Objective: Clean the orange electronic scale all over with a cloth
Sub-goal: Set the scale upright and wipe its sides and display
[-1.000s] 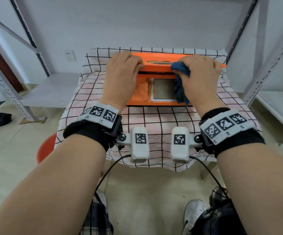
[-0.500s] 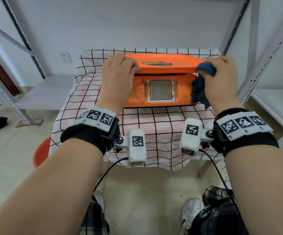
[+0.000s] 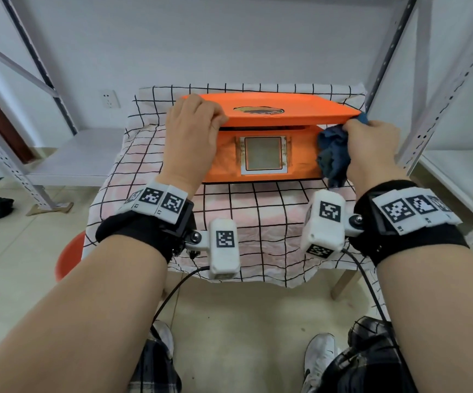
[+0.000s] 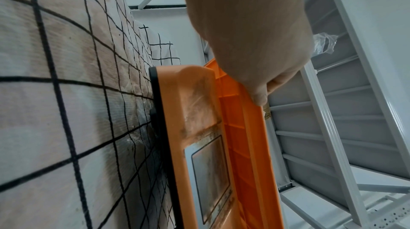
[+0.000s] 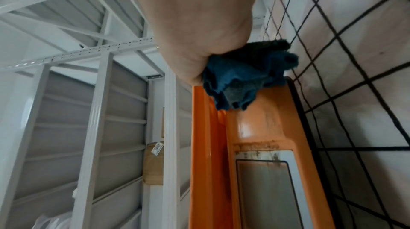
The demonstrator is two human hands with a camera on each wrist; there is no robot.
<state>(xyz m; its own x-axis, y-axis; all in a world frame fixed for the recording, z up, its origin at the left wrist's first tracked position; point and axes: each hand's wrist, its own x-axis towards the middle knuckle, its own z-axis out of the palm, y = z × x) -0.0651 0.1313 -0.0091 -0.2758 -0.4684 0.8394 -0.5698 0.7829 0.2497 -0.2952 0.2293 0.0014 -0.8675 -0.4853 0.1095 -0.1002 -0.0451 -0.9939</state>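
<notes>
Fingers of the right hand (image 3: 371,146) curl around one bunched blue cloth (image 3: 333,154), pressing it against the right front corner of one orange scale (image 3: 261,157), just under its tray edge. Fingers of the left hand (image 3: 191,134) are bent over the tray's left front corner, thumb below the rim, gripping it. Between the two hands, the scale's front shows one grey display window (image 3: 263,153) with grime around its frame. The scale sits on one checked tablecloth (image 3: 258,219) covering a small table. Beyond the fingers stand grey metal shelves (image 3: 68,163) and a white wall.
</notes>
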